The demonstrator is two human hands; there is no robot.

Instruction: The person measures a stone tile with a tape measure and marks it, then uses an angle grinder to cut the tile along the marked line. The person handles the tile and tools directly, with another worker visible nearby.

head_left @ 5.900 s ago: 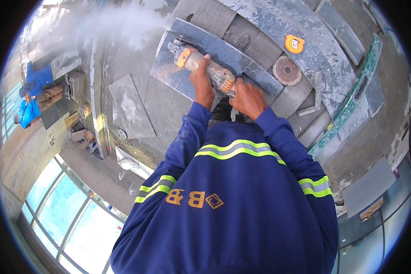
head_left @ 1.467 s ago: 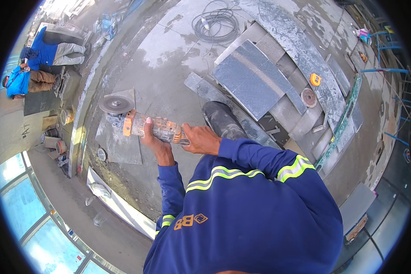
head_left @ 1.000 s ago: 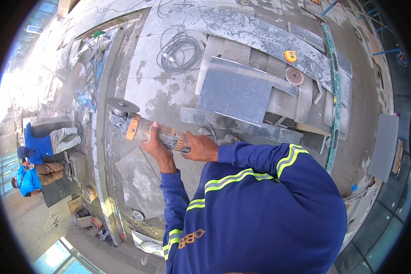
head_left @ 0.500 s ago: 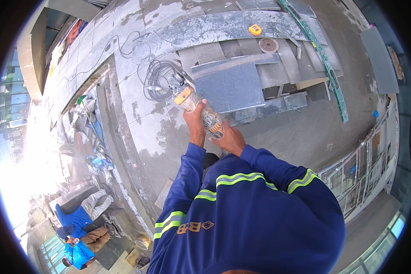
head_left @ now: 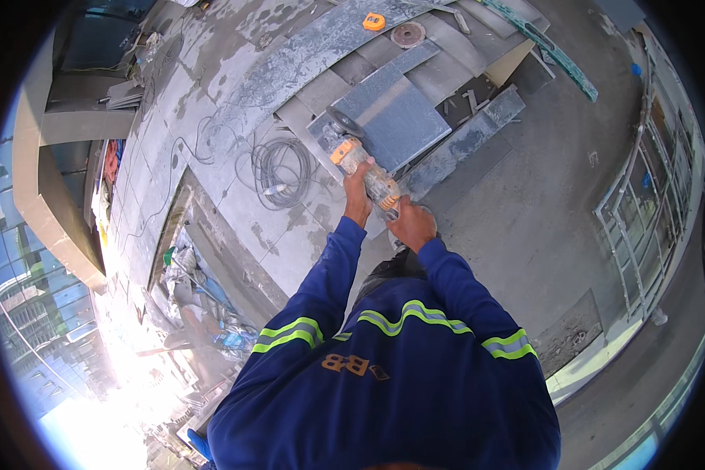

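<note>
Both hands hold a dusty, orange-and-grey angle grinder (head_left: 377, 182) in front of my body. Toward its head, my left hand (head_left: 358, 188) is wrapped round the body. My right hand (head_left: 413, 222) is closed on the rear end. The grinder's round disc (head_left: 344, 121) hangs over the left corner of a grey-blue stone slab (head_left: 403, 117), which lies on other slabs. Whether the disc touches the slab I cannot tell. A paler band crosses the slab's surface.
An orange tape measure (head_left: 374, 21) and a loose round disc (head_left: 408, 34) rest on the far slabs. A green spirit level (head_left: 552, 48) lies at the far right. Coiled cable (head_left: 278, 174) sits on the paving to the left. A metal frame (head_left: 638, 196) stands at the right.
The view has turned. The grinder's head has moved from beside the coiled cable to over the slab's corner, still in both hands.
</note>
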